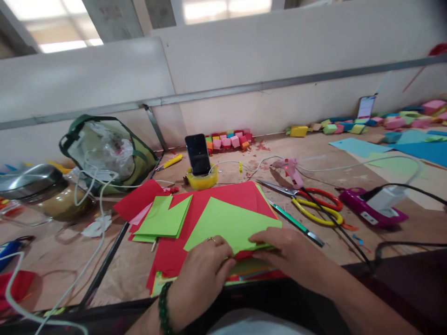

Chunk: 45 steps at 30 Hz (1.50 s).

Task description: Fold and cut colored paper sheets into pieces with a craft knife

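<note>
A light green sheet of paper lies over a stack of red paper, its near edge slightly raised. My left hand, with a ring and a dark green bead bracelet, has its fingers curled at that near edge. At the near right corner my right hand pinches the same sheet between thumb and fingers. Part of the near edge is hidden under my fingers. Left of the sheet rest several folded green papers, one with a notch cut into its top.
Scissors, a green-handled cutter, a pink glue gun and a purple power strip lie to the right. A phone stands in a yellow tape roll. Cables, a glass jar and a bag occupy the left.
</note>
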Each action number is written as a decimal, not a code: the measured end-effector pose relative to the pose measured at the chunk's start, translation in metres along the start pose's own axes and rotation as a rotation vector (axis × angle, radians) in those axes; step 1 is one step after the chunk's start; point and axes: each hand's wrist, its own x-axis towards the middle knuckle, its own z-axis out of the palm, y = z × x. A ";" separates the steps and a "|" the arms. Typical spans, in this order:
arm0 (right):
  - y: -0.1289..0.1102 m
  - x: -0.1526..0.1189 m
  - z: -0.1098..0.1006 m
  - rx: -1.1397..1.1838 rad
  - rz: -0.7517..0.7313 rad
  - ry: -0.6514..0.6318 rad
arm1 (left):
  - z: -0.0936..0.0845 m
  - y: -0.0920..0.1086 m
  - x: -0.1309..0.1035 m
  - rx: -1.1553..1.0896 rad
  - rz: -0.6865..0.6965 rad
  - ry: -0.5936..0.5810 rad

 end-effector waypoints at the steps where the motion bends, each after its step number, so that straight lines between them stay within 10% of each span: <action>1: 0.004 0.003 -0.002 0.003 0.041 0.014 | 0.001 -0.004 0.006 -0.010 -0.023 0.021; 18: 0.038 0.058 -0.044 0.196 0.145 -0.297 | -0.021 -0.048 0.047 -0.655 -0.299 -0.261; 26: 0.018 0.036 -0.057 0.050 0.028 -0.364 | -0.023 -0.035 0.036 -0.304 -0.015 -0.183; 33: 0.001 -0.009 -0.029 -0.068 -0.082 -0.293 | -0.018 -0.030 0.032 -0.026 0.093 -0.191; 45: 0.024 0.028 -0.043 0.082 0.126 -0.322 | -0.029 -0.002 0.038 0.131 0.121 -0.221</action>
